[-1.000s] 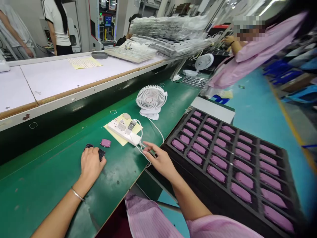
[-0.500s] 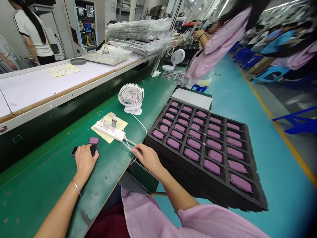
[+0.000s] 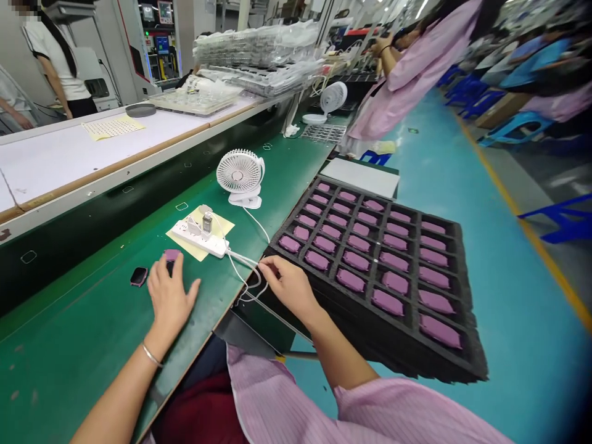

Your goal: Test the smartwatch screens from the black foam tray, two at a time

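Observation:
My left hand (image 3: 171, 296) reaches over the green table, fingers spread, with its fingertips at a dark-faced piece partly hidden under them. Just beyond these fingertips lies a purple watch-like case (image 3: 172, 253). To the left of the hand, a watch-like piece with a black face and purple rim (image 3: 138, 277) lies on the table. My right hand (image 3: 291, 288) is closed in a pinch at the table edge, holding a white cable (image 3: 245, 258) that runs from the power strip (image 3: 200, 239). Beside that hand stands a black foam tray (image 3: 370, 246) with purple cases in its compartments.
A white clip fan (image 3: 240, 176) stands on the green table (image 3: 92, 345) behind the power strip. A raised white shelf (image 3: 55, 163) runs along the left, bearing stacked clear plastic trays (image 3: 259, 55). A co-worker in a pink sleeve (image 3: 425, 61) stands beyond the foam tray.
My left hand has let go of the black-faced piece, which now lies at the left, and has spread over another one. My right hand has shifted slightly right with the cable.

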Demonstrator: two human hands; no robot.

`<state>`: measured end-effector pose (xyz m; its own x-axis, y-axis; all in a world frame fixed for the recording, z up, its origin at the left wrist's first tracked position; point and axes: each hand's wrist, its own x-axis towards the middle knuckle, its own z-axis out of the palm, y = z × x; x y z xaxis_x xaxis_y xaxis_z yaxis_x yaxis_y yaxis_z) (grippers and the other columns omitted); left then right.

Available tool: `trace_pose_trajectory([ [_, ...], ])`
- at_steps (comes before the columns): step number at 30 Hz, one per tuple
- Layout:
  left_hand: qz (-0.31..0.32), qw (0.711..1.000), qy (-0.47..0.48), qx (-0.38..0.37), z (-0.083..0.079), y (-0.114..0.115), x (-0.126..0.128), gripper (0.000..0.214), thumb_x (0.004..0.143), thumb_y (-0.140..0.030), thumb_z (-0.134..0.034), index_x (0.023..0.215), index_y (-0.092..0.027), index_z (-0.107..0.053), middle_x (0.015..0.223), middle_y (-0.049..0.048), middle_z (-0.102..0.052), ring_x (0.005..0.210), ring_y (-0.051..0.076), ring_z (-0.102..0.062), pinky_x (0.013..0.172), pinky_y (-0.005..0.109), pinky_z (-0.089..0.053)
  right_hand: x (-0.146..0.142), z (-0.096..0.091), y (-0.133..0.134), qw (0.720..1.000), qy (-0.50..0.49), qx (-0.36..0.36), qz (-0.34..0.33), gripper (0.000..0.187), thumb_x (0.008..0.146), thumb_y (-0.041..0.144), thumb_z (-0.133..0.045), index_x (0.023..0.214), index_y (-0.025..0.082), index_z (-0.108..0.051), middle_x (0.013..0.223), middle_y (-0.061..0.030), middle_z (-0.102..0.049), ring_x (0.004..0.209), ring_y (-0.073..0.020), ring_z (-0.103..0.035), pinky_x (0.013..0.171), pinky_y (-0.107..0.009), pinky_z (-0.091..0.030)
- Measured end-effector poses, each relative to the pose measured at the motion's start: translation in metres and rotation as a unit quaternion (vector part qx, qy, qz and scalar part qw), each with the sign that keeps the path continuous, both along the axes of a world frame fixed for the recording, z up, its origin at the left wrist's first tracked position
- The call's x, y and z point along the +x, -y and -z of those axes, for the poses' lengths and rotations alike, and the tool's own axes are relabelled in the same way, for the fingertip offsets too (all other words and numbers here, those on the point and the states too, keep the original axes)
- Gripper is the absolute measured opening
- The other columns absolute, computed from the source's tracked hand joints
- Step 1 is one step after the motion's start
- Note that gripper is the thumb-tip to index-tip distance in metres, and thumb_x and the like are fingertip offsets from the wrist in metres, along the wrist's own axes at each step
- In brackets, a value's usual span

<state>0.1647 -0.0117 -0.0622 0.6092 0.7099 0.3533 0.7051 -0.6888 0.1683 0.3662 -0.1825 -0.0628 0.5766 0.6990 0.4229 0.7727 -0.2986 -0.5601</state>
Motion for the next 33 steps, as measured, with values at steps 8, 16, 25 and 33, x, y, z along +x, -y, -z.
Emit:
trace_pose_trajectory([
  [8,-0.078,0.994,-0.055,-0.054,0.010,-0.047,-0.035,0.061,0.090,-0.058,-0.052,0.140,-0.023,-0.056,0.144,0.0237,-0.046,0.126,0.042,-0.046,0.097,0.056,-0.044,-0.064,0.003,-0.093,0.949,0.036,0.008,-0.314,0.031,0.096,0.011,-0.043,0.117,0.022,-0.064,0.121,-0.0130,-0.064,0.108,-0.0242,-0.063,0.091,-0.039,-0.052],
  [16,-0.027,0.998,-0.012,-0.053,0.023,-0.051,-0.036,0.040,0.088,-0.046,-0.062,0.119,-0.023,-0.071,0.122,0.0166,-0.057,0.109,0.033,-0.050,0.093,0.046,-0.046,-0.059,0.017,-0.200,0.940,0.087,-0.147,-0.296,0.032,0.092,0.016,-0.059,0.124,0.016,-0.064,0.118,-0.0181,-0.066,0.110,-0.0335,-0.060,0.093,-0.049,-0.047],
  [25,0.049,0.997,-0.026,-0.061,0.021,-0.071,-0.040,0.038,0.088,-0.049,-0.061,0.114,-0.023,-0.070,0.095,0.0080,-0.062,0.087,0.025,-0.054,0.078,0.035,-0.048,-0.053,-0.023,-0.135,0.949,0.067,0.086,-0.296,0.041,0.094,0.014,-0.048,0.134,0.022,-0.051,0.123,-0.0141,-0.061,0.113,-0.0287,-0.057,0.097,-0.047,-0.048],
  [33,0.028,0.996,-0.002,-0.081,0.022,-0.068,-0.038,0.038,0.087,-0.048,-0.063,0.114,-0.022,-0.071,0.098,0.0090,-0.061,0.091,0.025,-0.053,0.081,0.036,-0.047,-0.057,-0.021,-0.129,0.877,-0.350,0.097,-0.314,0.040,0.086,0.028,-0.061,0.124,0.022,-0.050,0.111,-0.0104,-0.066,0.100,-0.0221,-0.065,0.084,-0.038,-0.054],
])
